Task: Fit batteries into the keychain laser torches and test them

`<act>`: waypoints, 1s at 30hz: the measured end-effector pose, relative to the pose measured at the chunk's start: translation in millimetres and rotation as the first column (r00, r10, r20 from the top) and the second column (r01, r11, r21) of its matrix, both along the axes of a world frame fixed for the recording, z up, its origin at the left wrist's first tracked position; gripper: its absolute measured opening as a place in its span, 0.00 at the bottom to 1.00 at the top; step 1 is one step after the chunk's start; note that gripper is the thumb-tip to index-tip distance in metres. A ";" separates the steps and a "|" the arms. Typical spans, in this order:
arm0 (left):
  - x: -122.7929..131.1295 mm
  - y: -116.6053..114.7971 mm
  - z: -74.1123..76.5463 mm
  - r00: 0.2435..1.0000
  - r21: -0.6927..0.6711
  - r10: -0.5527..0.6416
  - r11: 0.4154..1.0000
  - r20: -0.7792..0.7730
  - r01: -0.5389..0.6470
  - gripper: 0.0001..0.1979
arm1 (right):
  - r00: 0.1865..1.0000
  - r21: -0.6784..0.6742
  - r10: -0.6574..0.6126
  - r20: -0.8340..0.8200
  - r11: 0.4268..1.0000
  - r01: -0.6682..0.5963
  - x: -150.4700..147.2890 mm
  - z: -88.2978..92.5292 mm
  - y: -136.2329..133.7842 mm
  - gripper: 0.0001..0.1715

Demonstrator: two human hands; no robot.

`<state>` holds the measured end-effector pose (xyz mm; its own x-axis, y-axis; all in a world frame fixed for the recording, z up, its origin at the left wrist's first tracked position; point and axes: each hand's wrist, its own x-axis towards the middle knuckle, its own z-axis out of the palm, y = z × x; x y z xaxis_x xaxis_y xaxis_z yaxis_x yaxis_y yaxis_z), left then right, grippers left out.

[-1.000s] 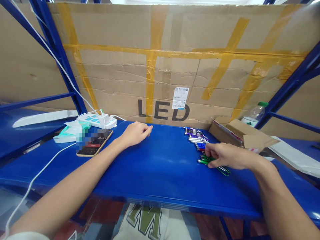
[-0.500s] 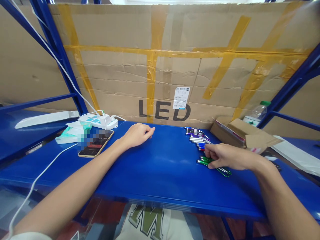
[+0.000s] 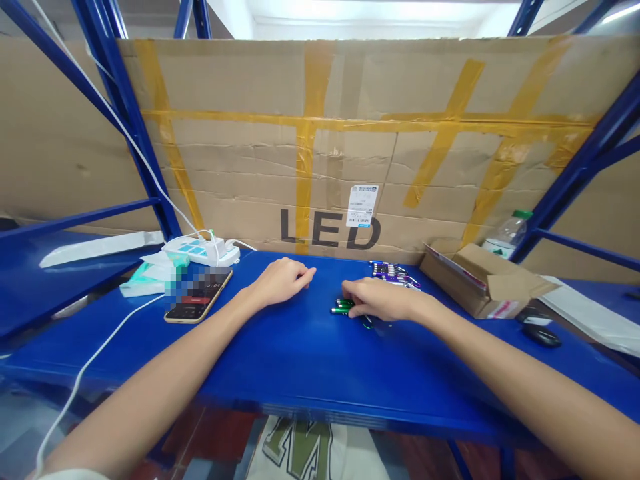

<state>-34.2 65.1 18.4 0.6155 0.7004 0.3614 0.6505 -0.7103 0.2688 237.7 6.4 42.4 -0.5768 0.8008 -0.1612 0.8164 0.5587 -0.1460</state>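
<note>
My right hand [image 3: 377, 299] pinches green keychain flashlights [image 3: 342, 307], small shiny metal tubes lying side by side on the blue tabletop [image 3: 300, 353]. Their clips show partly below my palm. Just behind that hand lies a row of similar flashlights [image 3: 387, 270] in purple and silver; my hand and wrist cover the rest of the row. My left hand [image 3: 284, 280] rests on the tabletop to the left, its fingers curled in and the thumb side pointing right. Nothing shows in it.
A phone [image 3: 200, 297], a tissue pack [image 3: 150, 273] and a white power strip [image 3: 200, 251] with cables lie at left. At right are an open cardboard box [image 3: 470, 277], a black mouse [image 3: 541, 335] and a bottle [image 3: 510, 233]. A large cardboard panel [image 3: 240, 180] stands behind.
My right hand has moved left with the green flashlights, away from the row toward the middle of the tabletop. My left hand stays in place. The view has tilted up slightly.
</note>
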 end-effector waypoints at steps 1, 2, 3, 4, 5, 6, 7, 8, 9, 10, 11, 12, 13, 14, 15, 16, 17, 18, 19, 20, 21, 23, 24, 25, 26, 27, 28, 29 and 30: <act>0.0 -0.1 0.1 1.000 -0.006 -0.004 1.000 0.001 0.004 0.28 | 1.000 0.056 0.012 -0.020 0.998 -0.011 -1.5 -4.7 5.8 0.09; 0.1 -0.1 -0.2 1.000 -0.010 -0.009 1.000 0.001 0.009 0.28 | 0.999 0.105 0.026 -0.048 0.994 -0.021 -2.0 -9.9 10.4 0.08; 0.4 -0.2 -0.8 1.000 -0.016 -0.016 1.000 0.000 0.016 0.28 | 0.996 0.151 0.025 -0.086 0.989 -0.011 -1.6 -15.2 13.8 0.08; 0.9 -0.2 -2.0 1.000 -0.024 -0.022 0.999 0.001 0.022 0.27 | 0.991 0.179 0.021 -0.133 0.984 0.003 -0.4 -20.4 16.0 0.07; 1.7 -0.3 -3.6 1.000 -0.031 -0.027 0.999 0.003 0.027 0.26 | 0.982 0.203 0.024 -0.189 0.979 0.015 1.3 -25.2 17.1 0.05; 2.7 -0.4 -5.8 1.000 -0.037 -0.030 0.999 0.005 0.030 0.24 | 0.972 0.221 0.032 -0.232 0.975 0.020 3.4 -29.4 17.2 0.05; 3.9 -0.5 -8.4 0.999 -0.041 -0.033 0.999 0.009 0.034 0.21 | 0.963 0.225 0.042 -0.265 0.974 0.019 5.9 -32.8 16.8 0.05; 5.2 -0.6 -11.2 0.999 -0.046 -0.039 0.998 0.012 0.040 0.19 | 0.956 0.231 0.045 -0.291 0.973 0.025 8.5 -35.2 16.0 0.07; 6.6 -0.7 -14.2 0.999 -0.054 -0.048 0.997 0.014 0.049 0.17 | 0.953 0.244 0.048 -0.300 0.969 0.028 11.3 -36.7 15.0 0.09; 7.9 -0.8 -16.9 0.998 -0.069 -0.060 0.996 0.014 0.061 0.16 | 0.955 0.262 0.046 -0.295 0.964 0.035 14.0 -37.4 14.0 0.12; 9.1 -0.9 -19.4 0.997 -0.089 -0.072 0.993 0.012 0.073 0.16 | 0.961 0.286 0.036 -0.276 0.957 0.046 16.5 -37.4 13.2 0.14; 10.2 -1.1 -21.3 0.996 -0.108 -0.083 0.991 0.011 0.084 0.17 | 0.968 0.312 0.022 -0.249 0.948 0.059 18.8 -37.1 12.7 0.16; 11.0 -1.2 -22.7 0.996 -0.126 -0.093 0.988 0.011 0.094 0.17 | 0.976 0.335 0.005 -0.219 0.940 0.070 20.6 -36.7 12.4 0.18; 11.7 -1.3 -23.6 0.995 -0.139 -0.102 0.985 0.011 0.103 0.18 | 0.981 0.351 -0.011 -0.194 0.933 0.079 21.8 -36.4 12.3 0.19; 12.1 -1.5 -24.0 0.994 -0.146 -0.112 0.983 0.011 0.112 0.18 | 0.984 0.360 -0.021 -0.176 0.929 0.084 22.4 -36.3 12.3 0.20; 12.4 -1.6 -24.1 0.993 -0.150 -0.121 0.981 0.009 0.121 0.17 | 0.986 0.362 -0.022 -0.165 0.929 0.082 22.3 -36.5 12.3 0.20; 12.6 -1.7 -23.9 0.991 -0.151 -0.130 0.980 0.006 0.129 0.16 | 0.987 0.360 -0.014 -0.158 0.930 0.071 21.6 -37.1 12.4 0.18; 12.7 -1.8 -23.8 0.990 -0.150 -0.140 0.979 0.003 0.139 0.15 | 0.988 0.357 -0.002 -0.155 0.932 0.058 20.5 -37.9 12.3 0.17; 12.8 -1.9 -23.6 0.989 -0.148 -0.151 0.978 0.000 0.150 0.14 | 0.988 0.355 0.011 -0.155 0.934 0.045 19.0 -38.8 12.2 0.15; 12.9 -2.1 -23.5 0.987 -0.145 -0.161 0.977 -0.001 0.159 0.13 | 0.987 0.356 0.024 -0.156 0.934 0.034 17.3 -39.8 12.0 0.13; 13.0 -2.2 -23.5 0.985 -0.142 -0.170 0.975 0.000 0.168 0.12 | 0.987 0.361 0.036 -0.160 0.932 0.025 15.6 -40.9 11.8 0.11; 13.5 -2.7 -23.6 0.983 -0.139 -0.184 0.973 0.001 0.182 0.12 | 0.984 0.374 0.062 -0.166 0.927 0.005 13.0 -42.9 11.4 0.09; 13.9 -3.0 -23.6 0.982 -0.138 -0.189 0.973 0.000 0.187 0.12 | 0.982 0.378 0.077 -0.172 0.926 -0.006 12.1 -43.8 11.3 0.09; 14.4 -3.5 -23.4 0.981 -0.138 -0.192 0.972 0.000 0.191 0.12 | 0.979 0.380 0.091 -0.181 0.925 -0.016 11.6 -44.7 11.2 0.09; 14.9 -3.9 -23.2 0.981 -0.138 -0.195 0.971 -0.001 0.193 0.12 | 0.975 0.379 0.106 -0.193 0.925 -0.025 11.4 -45.4 11.2 0.08; 15.3 -4.4 -23.0 0.981 -0.137 -0.196 0.971 -0.001 0.194 0.12 | 0.971 0.378 0.117 -0.208 0.925 -0.030 11.4 -45.9 11.2 0.08; 15.7 -4.9 -22.7 0.981 -0.138 -0.195 0.972 -0.001 0.193 0.12 | 0.967 0.376 0.123 -0.224 0.926 -0.031 11.5 -46.1 11.1 0.08; 16.0 -5.2 -22.6 0.981 -0.139 -0.191 0.972 -0.002 0.189 0.12 | 0.963 0.375 0.122 -0.240 0.927 -0.023 11.7 -45.9 11.0 0.09; 16.1 -5.4 -22.5 0.982 -0.142 -0.187 0.972 -0.003 0.184 0.12 | 0.960 0.372 0.112 -0.255 0.928 -0.009 11.9 -45.2 10.7 0.10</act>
